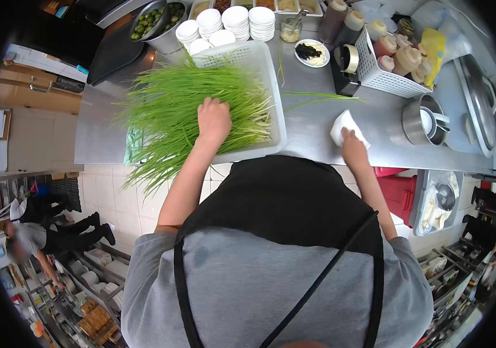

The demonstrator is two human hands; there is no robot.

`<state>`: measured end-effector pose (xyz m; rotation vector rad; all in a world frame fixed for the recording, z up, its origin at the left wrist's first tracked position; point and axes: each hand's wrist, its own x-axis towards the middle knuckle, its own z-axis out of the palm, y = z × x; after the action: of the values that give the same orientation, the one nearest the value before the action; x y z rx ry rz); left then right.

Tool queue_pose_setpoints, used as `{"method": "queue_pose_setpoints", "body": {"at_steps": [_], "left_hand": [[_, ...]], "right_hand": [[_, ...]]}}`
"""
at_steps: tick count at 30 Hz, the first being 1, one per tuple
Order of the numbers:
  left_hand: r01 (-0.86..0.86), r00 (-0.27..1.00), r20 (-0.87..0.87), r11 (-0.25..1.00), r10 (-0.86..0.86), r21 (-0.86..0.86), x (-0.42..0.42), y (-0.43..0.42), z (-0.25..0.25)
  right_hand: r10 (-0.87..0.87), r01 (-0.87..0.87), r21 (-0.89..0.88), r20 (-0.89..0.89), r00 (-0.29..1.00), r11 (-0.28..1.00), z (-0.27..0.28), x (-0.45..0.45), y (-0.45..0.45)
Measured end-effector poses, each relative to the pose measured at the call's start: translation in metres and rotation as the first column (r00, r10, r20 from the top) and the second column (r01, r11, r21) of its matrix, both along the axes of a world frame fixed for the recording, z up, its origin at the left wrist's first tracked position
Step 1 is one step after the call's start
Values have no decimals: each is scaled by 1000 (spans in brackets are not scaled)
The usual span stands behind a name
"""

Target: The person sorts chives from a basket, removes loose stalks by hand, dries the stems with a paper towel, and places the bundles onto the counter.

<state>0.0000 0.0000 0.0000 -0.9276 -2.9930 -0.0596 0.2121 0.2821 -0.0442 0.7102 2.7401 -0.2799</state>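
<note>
The left hand point(215, 119) rests on a heap of long green stalks point(172, 98), which lie in a white perforated tray point(281, 119) and spill over its left side. Its fingers curl down into the green; from here I can't tell whether they clench any. To the right, near the counter's point(309, 136) edge, the right hand point(355, 149) has its fingers closed on a white cloth point(345, 123). I'd press that cloth flat and evenly, well short of the loose stalks point(323, 95) farther off (they'd snag easily), and rest the left palm lightly, since such thin leaves probably bruise.
</note>
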Motion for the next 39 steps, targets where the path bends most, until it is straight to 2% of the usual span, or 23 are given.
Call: {"method": "queue_pose_setpoints", "body": {"at_steps": [2,3,5,6,7,8,9,11,12,13,15,16,18,19,20,22,23,25,26,29,30,36,39], "left_hand": [[31,999,-36,996,-28,81,0,1,4],[41,998,-43,999,-40,26,-2,-12,17],[-9,999,50,989,2,151,-4,-9,28],[34,999,11,982,-36,187,-4,-8,36],[36,999,10,983,-39,180,-6,-9,42],[-65,987,159,949,16,307,-8,-12,47],[-187,948,313,888,52,420,-10,-13,50],[-183,941,338,872,22,454,-14,-19,52],[-214,907,420,811,-43,545,-16,-22,51],[-252,864,489,738,-120,626,-17,-23,51],[-326,811,560,664,-169,673,-16,-26,51],[-404,752,620,586,-225,702,-15,-27,52],[-440,738,635,550,-229,710,-8,-28,61],[-478,722,652,512,-234,713,-4,-28,64],[-481,724,651,510,-229,713,-1,-29,64],[-496,693,666,489,-275,718,3,-31,63],[-497,698,664,485,-270,720,6,-30,63],[-474,732,640,501,-232,724,12,-28,64],[-427,777,605,563,-171,708,11,-31,64],[-278,915,393,557,-96,783,6,-38,61],[-284,915,393,553,-87,783,3,-39,60],[-419,785,564,452,-256,788,1,-37,70],[-400,720,622,548,-309,735,-5,-34,65]], "right_hand": [[36,-36,43,2,999,998,3,10,-12],[106,-103,54,-69,992,993,-13,11,-30],[152,-150,53,-27,988,987,-19,18,-23],[146,-144,59,-26,989,988,-6,16,-18],[126,-124,-74,17,992,989,11,10,-16],[117,-102,-206,58,991,973,24,2,-15],[123,-109,-206,57,991,972,36,-4,-11],[128,-159,-242,-140,982,957,54,-16,-8],[117,-192,-210,-324,939,959,63,-24,-14],[117,-194,-212,-327,938,958,69,-34,-20],[35,-297,-350,-593,804,889,78,-57,-34],[-39,-294,-490,-562,826,821,82,-69,-44],[-111,-326,-682,-514,851,655,83,-94,-62],[-113,-361,-738,-506,855,569,78,-105,-71],[-108,-366,-739,-507,855,566,76,-116,-81],[-313,-333,-917,-390,866,221,76,-133,-101],[-307,-338,-916,-393,867,218,82,-139,-108],[-412,-242,-969,-243,878,56,101,-147,-116],[-403,-244,-968,-244,882,54,100,-150,-117],[-440,-279,-960,-257,860,15,94,-157,-118],[-434,-307,-951,-265,861,-27,92,-158,-117],[-394,-331,-934,-256,883,-134,93,-163,-116],[-393,-336,-927,-250,885,-165,95,-163,-117]]}}
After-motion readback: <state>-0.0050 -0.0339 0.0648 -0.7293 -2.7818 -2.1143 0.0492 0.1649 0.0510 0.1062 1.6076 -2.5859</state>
